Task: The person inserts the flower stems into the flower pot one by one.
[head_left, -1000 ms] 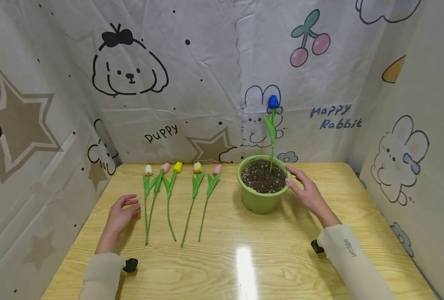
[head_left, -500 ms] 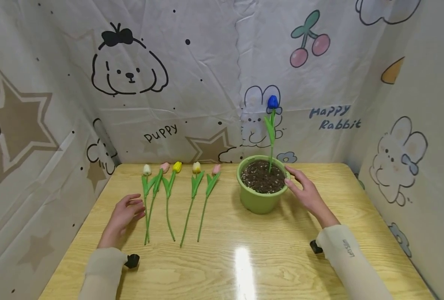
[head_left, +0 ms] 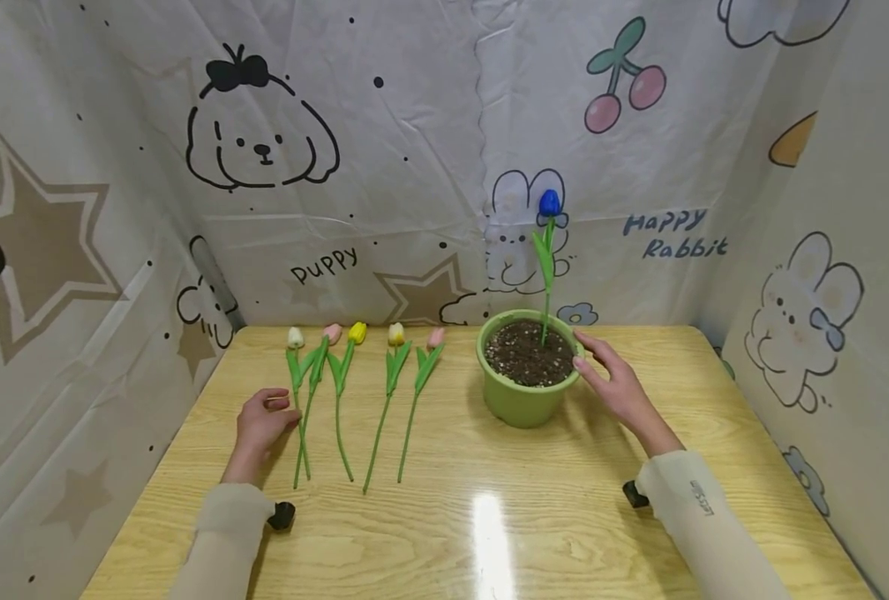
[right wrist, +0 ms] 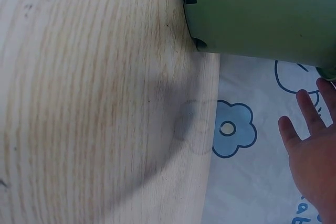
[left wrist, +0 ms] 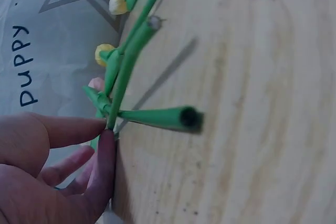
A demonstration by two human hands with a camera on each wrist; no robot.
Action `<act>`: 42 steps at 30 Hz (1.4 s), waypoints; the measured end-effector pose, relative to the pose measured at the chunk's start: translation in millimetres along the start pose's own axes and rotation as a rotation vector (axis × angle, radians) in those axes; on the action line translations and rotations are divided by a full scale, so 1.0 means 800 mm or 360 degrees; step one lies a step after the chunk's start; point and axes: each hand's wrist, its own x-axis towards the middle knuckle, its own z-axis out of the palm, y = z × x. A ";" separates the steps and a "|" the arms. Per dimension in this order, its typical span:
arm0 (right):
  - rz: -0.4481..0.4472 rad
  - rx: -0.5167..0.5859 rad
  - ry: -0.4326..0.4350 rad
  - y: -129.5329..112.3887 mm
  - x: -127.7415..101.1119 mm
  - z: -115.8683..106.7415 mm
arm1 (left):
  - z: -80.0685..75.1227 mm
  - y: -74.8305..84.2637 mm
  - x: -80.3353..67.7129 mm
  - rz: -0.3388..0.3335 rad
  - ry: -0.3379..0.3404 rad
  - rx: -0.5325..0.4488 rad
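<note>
Five artificial tulips lie in a row on the wooden table (head_left: 489, 533). My left hand (head_left: 290, 414) pinches the green stem of the leftmost one, the white tulip (head_left: 296, 337). In the left wrist view the thumb and a finger of that hand (left wrist: 107, 128) meet on the stem (left wrist: 152, 116), whose cut end points off to the right. A blue tulip (head_left: 549, 202) stands upright in the soil of a green pot (head_left: 522, 404). My right hand (head_left: 590, 357) rests with straight fingers against the pot's right rim. The right wrist view shows its fingers (right wrist: 310, 145) spread beside the pot (right wrist: 262, 9).
Beside the white tulip lie a pink tulip (head_left: 332, 333), a yellow tulip (head_left: 357, 332), a cream tulip (head_left: 396, 334) and another pink tulip (head_left: 435, 337). Printed cloth walls (head_left: 414, 167) close in the table on three sides.
My left hand has moved right and closed its thumb and finger on the white tulip's stem, whose lower end has swung right. The right hand stays at the pot.
</note>
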 end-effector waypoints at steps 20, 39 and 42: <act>-0.0032 0.0003 0.0011 0.003 0.000 0.001 | 0.000 0.000 -0.005 -0.0037 0.0058 0.0141; -0.0050 -0.0007 0.0019 0.003 -0.001 0.002 | -0.020 0.001 -0.010 -0.0123 -0.0091 -0.0180; -0.0051 -0.0008 0.0021 0.003 0.000 0.002 | -0.024 0.000 -0.010 -0.0162 -0.0162 -0.0268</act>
